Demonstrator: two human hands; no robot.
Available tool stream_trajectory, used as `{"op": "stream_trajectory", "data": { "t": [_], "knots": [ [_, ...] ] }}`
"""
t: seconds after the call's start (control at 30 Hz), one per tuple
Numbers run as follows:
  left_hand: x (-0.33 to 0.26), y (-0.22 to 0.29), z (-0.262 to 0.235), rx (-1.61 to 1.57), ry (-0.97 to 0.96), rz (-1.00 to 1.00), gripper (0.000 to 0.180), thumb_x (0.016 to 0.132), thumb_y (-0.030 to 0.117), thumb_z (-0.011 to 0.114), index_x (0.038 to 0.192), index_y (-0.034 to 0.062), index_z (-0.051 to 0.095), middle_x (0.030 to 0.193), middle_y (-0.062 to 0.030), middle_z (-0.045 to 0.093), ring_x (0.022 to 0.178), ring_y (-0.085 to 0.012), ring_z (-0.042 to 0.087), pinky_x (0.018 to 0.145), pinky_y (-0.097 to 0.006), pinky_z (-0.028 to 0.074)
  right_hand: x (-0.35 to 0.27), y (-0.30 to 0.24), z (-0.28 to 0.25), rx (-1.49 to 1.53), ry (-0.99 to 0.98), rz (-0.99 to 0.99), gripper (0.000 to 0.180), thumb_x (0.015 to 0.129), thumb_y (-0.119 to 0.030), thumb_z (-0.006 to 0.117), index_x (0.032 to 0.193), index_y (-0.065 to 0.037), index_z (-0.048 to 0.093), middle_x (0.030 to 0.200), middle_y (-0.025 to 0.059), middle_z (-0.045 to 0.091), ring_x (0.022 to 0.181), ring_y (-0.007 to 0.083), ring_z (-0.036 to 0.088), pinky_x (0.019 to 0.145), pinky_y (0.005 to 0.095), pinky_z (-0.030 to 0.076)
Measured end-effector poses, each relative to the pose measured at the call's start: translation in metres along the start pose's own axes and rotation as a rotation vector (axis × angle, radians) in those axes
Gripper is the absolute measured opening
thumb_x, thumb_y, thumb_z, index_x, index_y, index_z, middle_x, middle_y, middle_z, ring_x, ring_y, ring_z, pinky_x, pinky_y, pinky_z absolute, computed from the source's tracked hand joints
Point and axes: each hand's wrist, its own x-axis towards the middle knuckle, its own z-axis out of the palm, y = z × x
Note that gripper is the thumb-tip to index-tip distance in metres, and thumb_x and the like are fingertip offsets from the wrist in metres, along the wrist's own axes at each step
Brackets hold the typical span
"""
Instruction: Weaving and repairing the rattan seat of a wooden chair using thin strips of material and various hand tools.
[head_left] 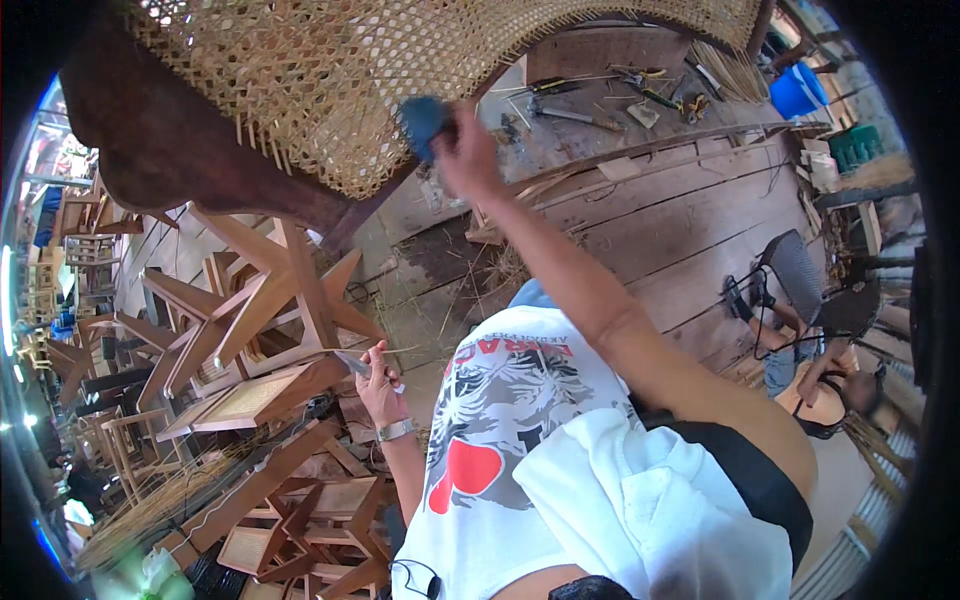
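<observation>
My right hand (pixel 470 160) reaches forward to the lower edge of a woven cane panel (pixel 300 75). Its fingers are closed around a dark blue rounded thing (pixel 425 125), smeared by motion, whose kind I cannot make out. That blue thing is against or just in front of the weave. The panel sits in a dark curved wooden frame (pixel 130 140), and loose cane ends stick out along its border. Lower down, my left hand (pixel 378 388) is closed on a knife (pixel 352 363) with a short grey blade. A thin pale strip shows beside its fingers.
Stacked wooden chair frames (pixel 290 290) crowd the left. On the bench (pixel 560 150) beyond my right arm lie a hammer (pixel 575 116), pliers (pixel 650 95) and cane scraps. A blue bucket (pixel 797 92) stands far right. Another person (pixel 815 390) sits at the right.
</observation>
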Motion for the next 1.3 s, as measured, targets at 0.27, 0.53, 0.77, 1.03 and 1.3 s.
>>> {"op": "stream_trajectory", "data": {
  "t": [0.27, 0.53, 0.77, 1.03, 1.3],
  "knots": [
    [-0.007, -0.037, 0.029, 0.062, 0.099, -0.048, 0.018, 0.105, 0.027, 0.071, 0.111, 0.0103, 0.064, 0.101, -0.0048, 0.074, 0.052, -0.0019, 0.049, 0.044, -0.019, 0.036, 0.004, 0.147, -0.108, -0.379, -0.124, 0.192, 0.041, 0.088, -0.019, 0.08, 0.121, -0.002, 0.062, 0.118, 0.0208, 0.066, 0.11, 0.0411, 0.065, 0.096, 0.0518, 0.051],
    [-0.009, -0.04, 0.133, 0.27, -0.056, -0.058, 0.019, 0.105, 0.028, 0.071, 0.111, 0.0108, 0.067, 0.094, -0.0032, 0.075, 0.057, -0.0038, 0.056, 0.045, -0.019, 0.038, 0.002, 0.188, -0.11, -0.608, -0.63, 0.024, 0.041, 0.09, -0.025, 0.078, 0.127, -0.012, 0.069, 0.13, 0.0208, 0.061, 0.119, 0.0378, 0.063, 0.098, 0.053, 0.054],
    [-0.047, -0.077, 0.172, 0.384, -0.026, -0.17, 0.024, 0.105, 0.024, 0.07, 0.119, 0.0042, 0.065, 0.096, -0.0049, 0.074, 0.075, -0.0111, 0.074, 0.047, -0.02, 0.041, 0.09, 0.253, -0.285, -0.953, -0.248, 0.292, 0.054, 0.093, -0.037, 0.07, 0.138, -0.008, 0.061, 0.142, 0.0199, 0.055, 0.13, 0.0427, 0.056, 0.106, 0.0596, 0.048],
    [-0.063, -0.075, 0.232, 0.513, -0.076, -0.367, 0.023, 0.103, 0.02, 0.071, 0.112, -0.0014, 0.072, 0.093, -0.0046, 0.071, 0.078, -0.0105, 0.068, 0.065, -0.024, 0.05, 0.197, 0.349, -0.409, -1.431, -0.837, 0.128, 0.114, 0.08, -0.06, 0.083, 0.168, -0.017, 0.026, 0.173, 0.0145, 0.025, 0.158, 0.0352, 0.028, 0.128, 0.0569, 0.024],
    [-0.037, -0.001, 0.294, 0.685, -0.22, -0.286, 0.033, 0.099, 0.03, 0.075, 0.115, 0.0013, 0.074, 0.088, -0.0041, 0.077, 0.065, -0.0072, 0.065, 0.053, -0.023, 0.043, 0.22, 0.35, -0.367, -1.413, -1.102, -0.021, 0.095, 0.081, -0.026, 0.081, 0.159, 0.002, 0.035, 0.156, 0.028, 0.045, 0.146, 0.0436, 0.044, 0.121, 0.0492, 0.04]
  ]
}}
